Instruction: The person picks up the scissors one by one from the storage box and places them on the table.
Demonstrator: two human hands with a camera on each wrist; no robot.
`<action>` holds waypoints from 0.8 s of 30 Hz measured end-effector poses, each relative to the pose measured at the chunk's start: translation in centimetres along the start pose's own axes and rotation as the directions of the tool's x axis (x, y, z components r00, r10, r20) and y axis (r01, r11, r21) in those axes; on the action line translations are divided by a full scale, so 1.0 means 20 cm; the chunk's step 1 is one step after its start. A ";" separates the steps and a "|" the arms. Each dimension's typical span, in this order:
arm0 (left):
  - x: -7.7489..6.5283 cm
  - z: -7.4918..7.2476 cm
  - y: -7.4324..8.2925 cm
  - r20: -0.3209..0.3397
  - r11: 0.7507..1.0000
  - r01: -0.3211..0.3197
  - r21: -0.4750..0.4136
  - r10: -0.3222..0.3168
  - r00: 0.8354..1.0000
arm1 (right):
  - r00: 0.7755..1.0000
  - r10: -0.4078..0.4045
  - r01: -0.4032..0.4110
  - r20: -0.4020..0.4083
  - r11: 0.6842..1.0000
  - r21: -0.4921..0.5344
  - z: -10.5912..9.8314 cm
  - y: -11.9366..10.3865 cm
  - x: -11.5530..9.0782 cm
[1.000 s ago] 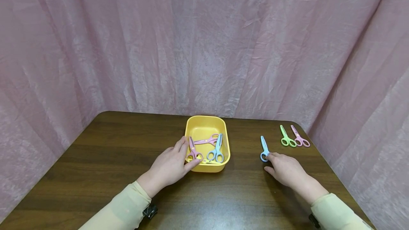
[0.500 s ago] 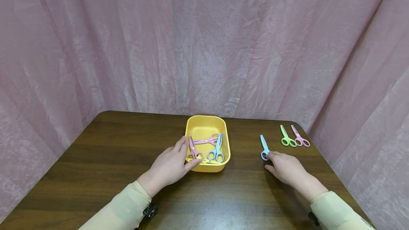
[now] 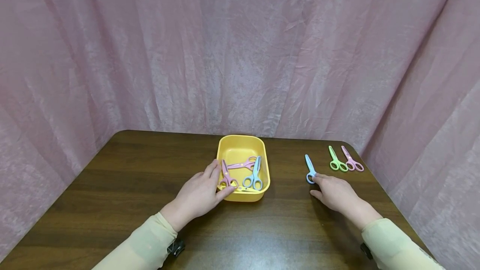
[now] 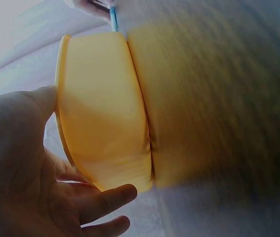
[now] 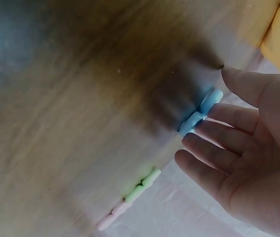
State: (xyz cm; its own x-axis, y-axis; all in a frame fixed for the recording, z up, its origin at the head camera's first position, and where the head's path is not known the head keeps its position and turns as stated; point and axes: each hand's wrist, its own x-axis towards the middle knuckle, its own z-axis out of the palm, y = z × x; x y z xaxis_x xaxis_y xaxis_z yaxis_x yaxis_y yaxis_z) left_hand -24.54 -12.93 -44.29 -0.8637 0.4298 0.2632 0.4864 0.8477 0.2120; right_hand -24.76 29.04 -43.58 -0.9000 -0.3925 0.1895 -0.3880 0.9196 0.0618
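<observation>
My left hand (image 3: pixel 198 193) rests at the near left corner of a yellow plastic bin (image 3: pixel 243 197), thumb on the near rim and fingers along the left side. Inside lie two pairs of pink scissors (image 3: pixel 226 172), a pair of blue scissors (image 3: pixel 256 174) and a yellow pair (image 3: pixel 247 189), partly hidden by my thumb. To the right, my right hand (image 3: pixel 335 193) touches the handles of another pair of blue scissors (image 3: pixel 309 166), lying on the table with blades pointing away. In the right wrist view its fingers (image 5: pixel 228 136) are nearly straight and the thumb stands apart.
Green scissors (image 3: pixel 338 161) and pink scissors (image 3: pixel 351 161) lie side by side near the far right corner of the brown wooden table (image 3: pixel 142 170). Pink curtains (image 3: pixel 240 53) hang behind the table and along its right side.
My right hand has slid slightly away from me, and the blue scissors under its fingers have moved the same way. My left hand stays at the bin's corner.
</observation>
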 end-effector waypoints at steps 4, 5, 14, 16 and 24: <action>0.00 -0.01 0.00 -0.005 1.000 -0.001 -0.001 0.001 1.000 | 1.000 -0.003 0.003 -0.003 1.000 0.001 0.00 0.02 0.03; 0.00 -0.01 0.00 -0.005 1.000 -0.001 -0.001 0.001 1.000 | 1.000 -0.001 0.001 0.000 1.000 0.005 0.00 0.03 0.04; 0.00 0.00 0.00 -0.006 1.000 0.004 -0.002 -0.004 1.000 | 0.999 0.032 -0.033 0.033 0.999 0.023 0.00 0.09 0.10; 0.00 0.00 0.00 -0.003 1.000 0.009 -0.001 -0.009 1.000 | 0.998 0.040 -0.041 0.044 0.999 0.027 0.00 0.10 0.11; 0.00 0.00 0.00 0.001 1.000 0.006 -0.002 -0.006 1.000 | 0.991 0.088 -0.092 0.099 0.995 0.032 0.02 0.15 0.16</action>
State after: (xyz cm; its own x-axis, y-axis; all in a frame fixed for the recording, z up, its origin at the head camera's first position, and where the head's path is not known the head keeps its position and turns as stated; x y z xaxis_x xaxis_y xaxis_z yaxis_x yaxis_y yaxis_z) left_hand -24.54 -12.83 -44.28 -0.8667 0.4248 0.2613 0.4815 0.8495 0.2159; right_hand -28.90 30.58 -43.16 -0.9460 -0.3095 0.0963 -0.3098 0.9507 0.0125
